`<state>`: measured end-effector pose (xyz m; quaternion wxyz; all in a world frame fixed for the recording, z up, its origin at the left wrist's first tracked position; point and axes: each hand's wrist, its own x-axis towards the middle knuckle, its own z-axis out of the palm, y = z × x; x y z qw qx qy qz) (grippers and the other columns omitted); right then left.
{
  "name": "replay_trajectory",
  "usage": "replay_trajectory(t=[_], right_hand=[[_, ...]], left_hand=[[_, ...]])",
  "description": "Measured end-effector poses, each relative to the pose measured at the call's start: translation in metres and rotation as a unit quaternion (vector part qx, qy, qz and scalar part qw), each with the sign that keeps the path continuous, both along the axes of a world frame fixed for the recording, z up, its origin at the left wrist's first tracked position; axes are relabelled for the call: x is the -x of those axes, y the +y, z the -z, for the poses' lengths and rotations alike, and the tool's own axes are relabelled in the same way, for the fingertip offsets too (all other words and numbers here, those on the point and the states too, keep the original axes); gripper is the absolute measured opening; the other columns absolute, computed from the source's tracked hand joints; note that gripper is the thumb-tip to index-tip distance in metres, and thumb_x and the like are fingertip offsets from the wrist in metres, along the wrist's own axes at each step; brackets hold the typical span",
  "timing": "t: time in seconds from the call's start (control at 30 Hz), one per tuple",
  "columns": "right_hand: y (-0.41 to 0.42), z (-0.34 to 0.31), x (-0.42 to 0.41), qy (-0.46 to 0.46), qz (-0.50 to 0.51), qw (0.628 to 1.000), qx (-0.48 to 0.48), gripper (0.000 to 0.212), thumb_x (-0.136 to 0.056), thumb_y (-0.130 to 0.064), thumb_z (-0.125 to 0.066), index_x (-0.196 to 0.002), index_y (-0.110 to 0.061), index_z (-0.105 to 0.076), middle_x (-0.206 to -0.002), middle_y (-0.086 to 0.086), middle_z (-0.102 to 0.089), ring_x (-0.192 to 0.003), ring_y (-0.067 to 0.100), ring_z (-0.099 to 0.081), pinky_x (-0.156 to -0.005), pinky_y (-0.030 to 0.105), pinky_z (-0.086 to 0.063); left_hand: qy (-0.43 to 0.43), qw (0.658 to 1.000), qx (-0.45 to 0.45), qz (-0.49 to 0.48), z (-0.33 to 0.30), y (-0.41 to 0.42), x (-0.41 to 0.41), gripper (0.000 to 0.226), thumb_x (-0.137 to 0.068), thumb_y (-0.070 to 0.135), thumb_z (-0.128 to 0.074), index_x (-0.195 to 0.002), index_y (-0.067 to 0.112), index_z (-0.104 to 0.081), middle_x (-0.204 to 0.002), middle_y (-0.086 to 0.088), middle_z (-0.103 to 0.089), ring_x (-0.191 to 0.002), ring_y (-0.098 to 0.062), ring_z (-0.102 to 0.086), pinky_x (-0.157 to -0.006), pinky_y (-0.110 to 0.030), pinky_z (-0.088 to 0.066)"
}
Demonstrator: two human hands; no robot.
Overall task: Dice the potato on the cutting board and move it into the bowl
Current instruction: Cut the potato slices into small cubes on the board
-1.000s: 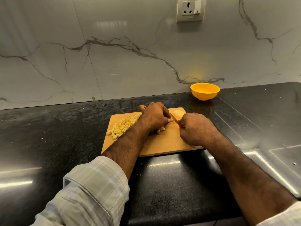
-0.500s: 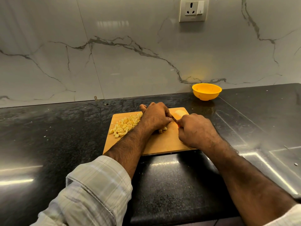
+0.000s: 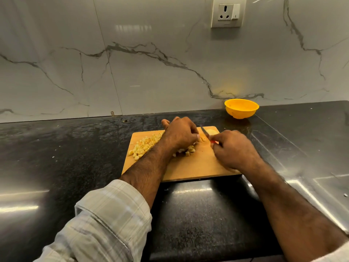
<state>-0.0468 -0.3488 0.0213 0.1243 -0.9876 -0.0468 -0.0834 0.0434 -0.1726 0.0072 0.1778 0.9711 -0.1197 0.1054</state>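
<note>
A wooden cutting board [image 3: 196, 167] lies on the black counter. Diced potato [image 3: 143, 145] is heaped at its far left, and a few cubes [image 3: 189, 149] lie by my left wrist. My left hand [image 3: 181, 134] is curled over a potato piece [image 3: 202, 139], mostly hiding it. My right hand [image 3: 234, 148] grips a red-handled knife [image 3: 204, 132], its blade angled up beside my left fingertips. A pale uncut potato piece [image 3: 212, 131] sits at the board's far right corner. The yellow bowl [image 3: 241, 108] stands behind the board to the right, near the wall.
The marble backsplash carries a wall socket [image 3: 228, 13] above the bowl. Steel counter surface [image 3: 311, 157] runs along the right. Small crumbs dot the black counter [image 3: 56, 148].
The knife blade has lifted and now shows between my hands. My right hand has shifted slightly right, while my left hand stays on the potato piece.
</note>
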Motion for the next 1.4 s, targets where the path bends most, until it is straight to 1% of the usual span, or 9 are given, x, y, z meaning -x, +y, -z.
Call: replay_trajectory(t=[0.2, 0.33, 0.5, 0.63, 0.77, 0.93, 1.13, 1.27, 1.4], right_hand=[[0.001, 0.002, 0.000, 0.053, 0.006, 0.999, 0.002, 0.044, -0.097, -0.042, -0.061, -0.138, -0.030, -0.067, -0.134, 0.001, -0.066, -0.113, 0.022, -0.063, -0.093, 0.038, -0.057], [0.017, 0.005, 0.002, 0.068, -0.033, 0.997, -0.009, 0.045, -0.099, -0.045, -0.060, -0.141, -0.032, -0.064, -0.134, -0.002, -0.066, -0.116, 0.020, -0.062, -0.099, 0.039, -0.057], [0.005, 0.002, -0.003, 0.026, -0.015, 0.999, -0.017, 0.042, -0.098, -0.045, -0.060, -0.138, -0.034, -0.066, -0.128, 0.000, -0.067, -0.109, 0.020, -0.063, -0.092, 0.040, -0.058], [-0.014, 0.001, -0.006, -0.001, 0.037, 0.998, -0.054, 0.040, -0.097, -0.043, -0.059, -0.133, -0.030, -0.070, -0.125, 0.000, -0.069, -0.106, 0.020, -0.063, -0.090, 0.044, -0.060], [-0.020, 0.001, -0.010, -0.001, 0.092, 0.993, -0.073, 0.037, -0.095, -0.037, -0.061, -0.128, -0.025, -0.071, -0.123, 0.003, -0.068, -0.096, 0.021, -0.061, -0.078, 0.035, -0.053], [-0.026, 0.002, -0.012, 0.024, 0.133, 0.988, -0.071, 0.035, -0.090, -0.037, -0.061, -0.120, -0.022, -0.070, -0.114, 0.007, -0.066, -0.092, 0.025, -0.059, -0.072, 0.035, -0.049], [-0.023, -0.001, -0.011, 0.052, 0.098, 0.992, -0.066, 0.041, -0.090, -0.036, -0.064, -0.130, -0.025, -0.067, -0.119, 0.003, -0.066, -0.099, 0.022, -0.063, -0.077, 0.036, -0.055], [-0.015, -0.001, -0.010, 0.080, 0.075, 0.992, -0.059, 0.047, -0.093, -0.036, -0.067, -0.138, -0.024, -0.062, -0.129, 0.003, -0.063, -0.106, 0.021, -0.062, -0.085, 0.038, -0.059], [-0.011, -0.002, -0.006, 0.052, 0.068, 0.995, -0.046, 0.043, -0.094, -0.036, -0.064, -0.136, -0.026, -0.064, -0.129, 0.004, -0.063, -0.104, 0.021, -0.062, -0.081, 0.036, -0.057]], left_hand=[[-0.117, 0.989, 0.080, -0.041, -0.001, 0.028, -0.003, 0.023, -0.092, 0.050, -0.067, -0.088, 0.031, -0.079, -0.083, 0.019, -0.070, -0.099, -0.012, -0.060, -0.090, -0.045, -0.025], [-0.125, 0.987, 0.081, -0.055, -0.001, 0.037, -0.004, 0.025, -0.092, 0.052, -0.067, -0.088, 0.030, -0.079, -0.083, 0.018, -0.071, -0.099, -0.012, -0.060, -0.085, -0.043, -0.021], [-0.123, 0.990, 0.054, -0.051, 0.001, 0.035, -0.004, 0.026, -0.093, 0.052, -0.066, -0.086, 0.030, -0.078, -0.084, 0.018, -0.070, -0.102, -0.013, -0.058, -0.086, -0.044, -0.022], [-0.101, 0.993, 0.040, -0.036, 0.001, 0.021, -0.005, 0.022, -0.095, 0.051, -0.066, -0.090, 0.032, -0.077, -0.090, 0.019, -0.071, -0.105, -0.013, -0.057, -0.093, -0.047, -0.026], [-0.030, 0.999, -0.026, 0.014, -0.007, -0.013, -0.012, 0.016, -0.098, 0.043, -0.068, -0.107, 0.032, -0.074, -0.110, 0.012, -0.072, -0.115, -0.016, -0.059, -0.106, -0.052, -0.029], [0.070, 0.992, -0.079, 0.069, -0.008, -0.054, -0.031, 0.038, -0.098, 0.051, -0.067, -0.133, 0.037, -0.067, -0.139, 0.005, -0.062, -0.133, -0.022, -0.052, -0.117, -0.058, -0.033], [0.118, 0.988, -0.012, 0.101, -0.007, -0.054, -0.041, 0.028, -0.095, 0.034, -0.076, -0.123, 0.036, -0.075, -0.124, 0.007, -0.058, -0.115, -0.016, -0.057, -0.102, -0.045, -0.055], [0.131, 0.984, 0.031, 0.113, -0.007, -0.036, -0.032, 0.027, -0.093, 0.015, -0.079, -0.114, 0.032, -0.080, -0.128, 0.006, -0.063, -0.111, -0.013, -0.061, -0.093, -0.034, -0.058], [0.116, 0.986, 0.075, 0.090, 0.003, -0.028, -0.023, 0.019, -0.094, 0.020, -0.079, -0.112, 0.027, -0.081, -0.128, 0.004, -0.069, -0.106, -0.010, -0.065, -0.090, -0.030, -0.059]])
